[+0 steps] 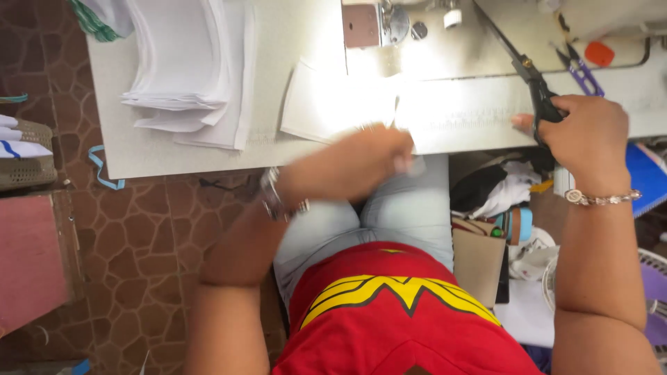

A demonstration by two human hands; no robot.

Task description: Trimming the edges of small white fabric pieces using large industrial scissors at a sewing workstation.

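Right hand (587,132) gripped black scissors (531,80), blurred left hand (354,163) seemingly pinched white fabric (333,104) at table edge; loose hold risked crooked cut

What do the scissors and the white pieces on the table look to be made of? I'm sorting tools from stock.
Scissors: dark metal blades, dull finish, with black, probably plastic handles in the right hand. White pieces: thin cut fabric or interfacing, matte; they lie in soft, limp layers. Which of the two is unclear.
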